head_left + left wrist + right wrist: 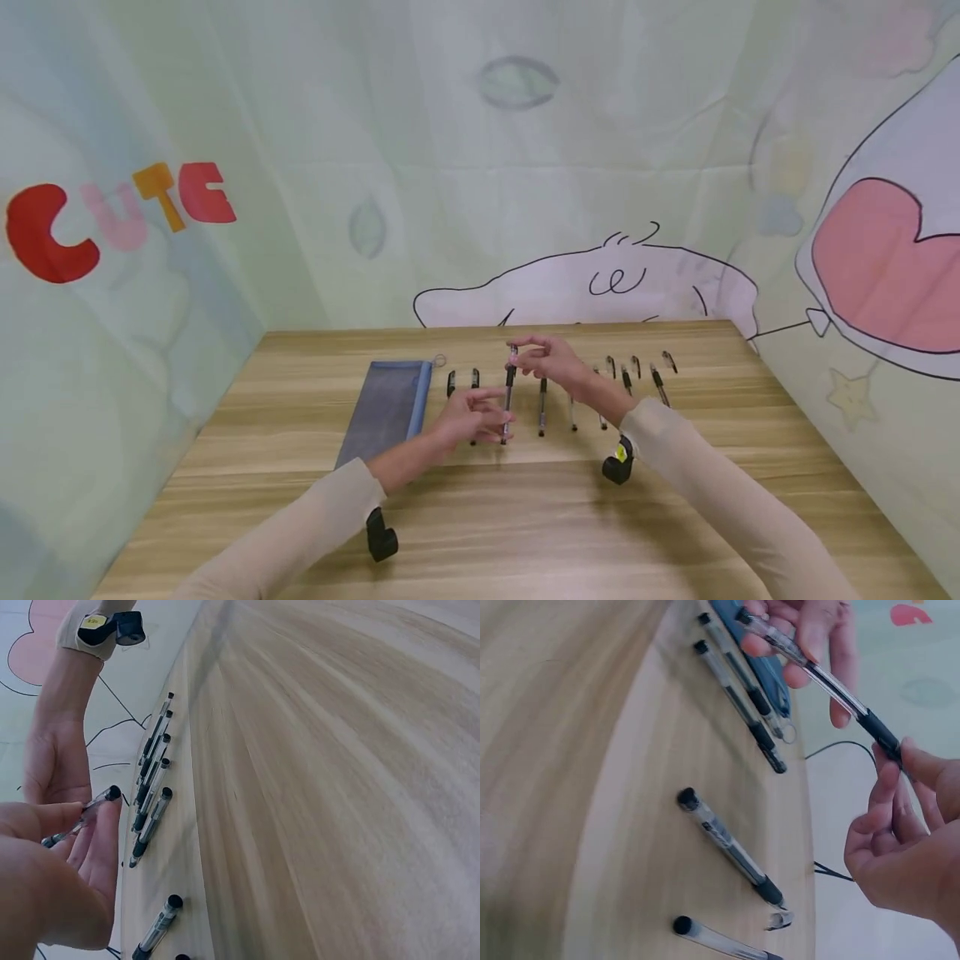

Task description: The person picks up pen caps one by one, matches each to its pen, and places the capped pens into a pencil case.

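Note:
A clear gel pen (pixel 509 396) with a black grip stands raised between both hands. My left hand (pixel 474 417) pinches its lower, black-plugged end between thumb and fingers. Up at the grip end, the fingertips of my right hand (pixel 551 362) pinch the pen, with a dark cap part showing above them. In the right wrist view, the right hand (pixel 911 832) covers the pen's tip. The left wrist view shows the left hand (pixel 60 877) in front, with the pen's end plug (pixel 112 793) sticking out past its thumb.
Several uncapped pens (pixel 542 408) lie in a row on the wooden table right of the hands, with loose caps (pixel 636 367) beyond them. Two capped pens (pixel 739 705) lie by a dark mesh zip pouch (pixel 382 408) with blue edging at left. A printed curtain (pixel 337 167) borders the table.

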`<state>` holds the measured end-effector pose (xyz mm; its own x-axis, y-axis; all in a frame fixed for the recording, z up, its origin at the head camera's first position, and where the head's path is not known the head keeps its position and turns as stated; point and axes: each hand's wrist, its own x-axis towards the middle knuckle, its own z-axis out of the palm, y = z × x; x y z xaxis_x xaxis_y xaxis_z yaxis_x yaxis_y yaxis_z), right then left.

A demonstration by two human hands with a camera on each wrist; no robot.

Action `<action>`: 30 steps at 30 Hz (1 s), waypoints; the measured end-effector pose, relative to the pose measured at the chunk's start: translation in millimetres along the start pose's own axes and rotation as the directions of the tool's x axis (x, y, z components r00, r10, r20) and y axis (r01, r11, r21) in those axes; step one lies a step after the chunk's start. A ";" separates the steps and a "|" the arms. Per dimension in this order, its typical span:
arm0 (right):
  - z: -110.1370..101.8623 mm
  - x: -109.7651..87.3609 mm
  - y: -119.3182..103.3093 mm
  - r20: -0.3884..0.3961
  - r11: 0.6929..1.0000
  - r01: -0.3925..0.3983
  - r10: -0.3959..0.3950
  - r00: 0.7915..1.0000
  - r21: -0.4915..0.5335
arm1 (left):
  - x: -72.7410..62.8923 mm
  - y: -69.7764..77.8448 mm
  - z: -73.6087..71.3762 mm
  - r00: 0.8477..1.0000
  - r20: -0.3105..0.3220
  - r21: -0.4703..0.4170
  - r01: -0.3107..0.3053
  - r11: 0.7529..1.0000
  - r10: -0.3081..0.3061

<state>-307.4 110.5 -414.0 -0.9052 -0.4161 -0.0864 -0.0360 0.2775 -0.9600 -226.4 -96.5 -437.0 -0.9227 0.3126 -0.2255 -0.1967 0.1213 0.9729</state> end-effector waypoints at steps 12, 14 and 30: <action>6.8 -3.9 8.9 -0.013 0.998 -0.049 0.049 0.999 0.051 | 1.5 -6.0 5.4 1.000 0.019 -0.019 0.002 1.000 -0.002; 6.2 -5.0 10.1 -0.014 0.998 -0.051 0.052 0.999 0.046 | 1.2 -5.2 7.5 1.000 0.008 -0.024 0.006 1.000 -0.006; -20.4 -15.3 24.6 -0.017 0.995 -0.096 0.096 0.995 0.006 | 4.8 -3.6 -2.4 0.987 -0.151 0.065 0.063 0.996 -0.052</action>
<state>-303.1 141.4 -430.9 -0.9117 -0.3725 -0.1731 0.0531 0.3110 -0.9489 -230.9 -97.6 -441.5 -0.9506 0.1601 -0.2658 -0.2320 0.2020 0.9515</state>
